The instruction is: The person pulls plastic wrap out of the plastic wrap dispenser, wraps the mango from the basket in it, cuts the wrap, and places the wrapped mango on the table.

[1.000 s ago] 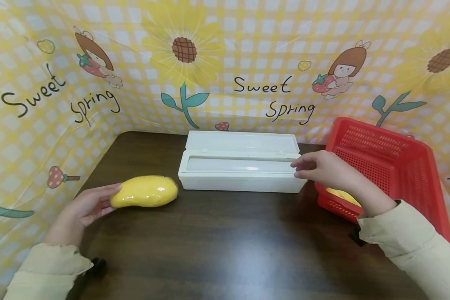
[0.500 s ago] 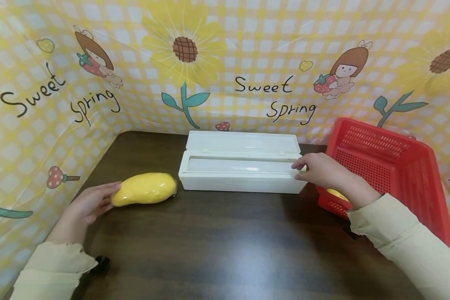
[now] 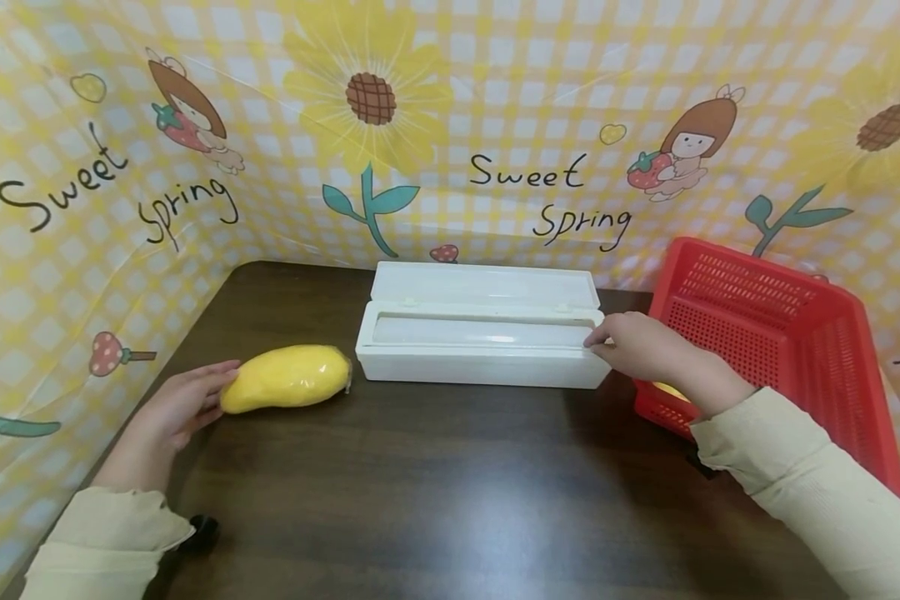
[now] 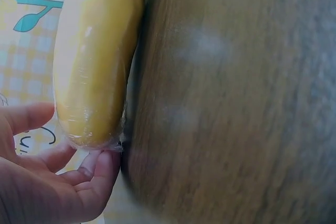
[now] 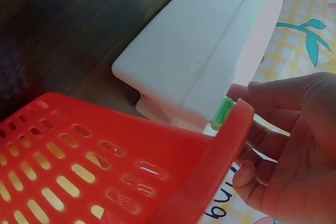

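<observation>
A yellow mango [image 3: 288, 379] wrapped in clear film lies at the left. My left hand [image 3: 183, 404] holds its left end, fingers and thumb about the tip; in the left wrist view the film is bunched at that end of the mango [image 4: 97, 66]. A white cling film dispenser box [image 3: 480, 367] stands at the back with its lid raised and a pale roll [image 3: 480, 331] inside. At the box's right end, my right hand [image 3: 645, 350] pinches a small green slider [image 5: 223, 113], which shows in the right wrist view by the fingertips; its grip is partly hidden.
A red perforated basket [image 3: 825, 333] stands close to the box on the right, under my right forearm, with something yellow [image 3: 671, 390] inside. Its rim [image 5: 199, 166] is very near my right fingers. Behind the dark wooden table [image 3: 435, 483] hangs a printed checked cloth [image 3: 495, 83].
My right fingers have come together and lowered slightly at the box's end. The mango has shifted a little left and tilted slightly, with my left hand still at its end.
</observation>
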`<move>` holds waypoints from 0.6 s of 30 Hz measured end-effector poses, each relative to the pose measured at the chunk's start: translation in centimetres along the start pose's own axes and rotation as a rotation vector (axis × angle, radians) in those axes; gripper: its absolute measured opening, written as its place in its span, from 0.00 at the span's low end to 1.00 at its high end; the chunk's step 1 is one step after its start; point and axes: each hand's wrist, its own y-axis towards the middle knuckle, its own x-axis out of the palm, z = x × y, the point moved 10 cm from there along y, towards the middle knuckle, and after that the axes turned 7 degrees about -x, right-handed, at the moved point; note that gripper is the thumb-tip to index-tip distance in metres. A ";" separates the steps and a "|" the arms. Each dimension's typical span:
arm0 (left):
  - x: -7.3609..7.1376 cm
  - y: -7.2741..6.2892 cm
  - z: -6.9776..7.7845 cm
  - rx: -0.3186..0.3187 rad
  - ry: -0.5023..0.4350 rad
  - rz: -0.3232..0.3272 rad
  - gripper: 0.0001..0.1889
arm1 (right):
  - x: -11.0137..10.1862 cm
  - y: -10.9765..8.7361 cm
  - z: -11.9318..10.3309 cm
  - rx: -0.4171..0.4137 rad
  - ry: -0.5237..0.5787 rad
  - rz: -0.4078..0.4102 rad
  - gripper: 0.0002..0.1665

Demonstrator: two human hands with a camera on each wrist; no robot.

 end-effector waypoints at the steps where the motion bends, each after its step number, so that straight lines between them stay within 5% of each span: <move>1: 0.0 0.0 0.0 0.000 0.007 0.001 0.30 | 0.1 0.0 0.0 -0.002 -0.001 0.000 0.12; 10: -0.4 -0.7 1.6 0.063 0.133 0.044 0.36 | 0.3 0.5 0.1 0.008 -0.004 0.000 0.15; 18: 1.2 -2.4 7.5 0.215 0.231 0.204 0.34 | 0.7 0.9 0.6 0.015 -0.016 -0.004 0.14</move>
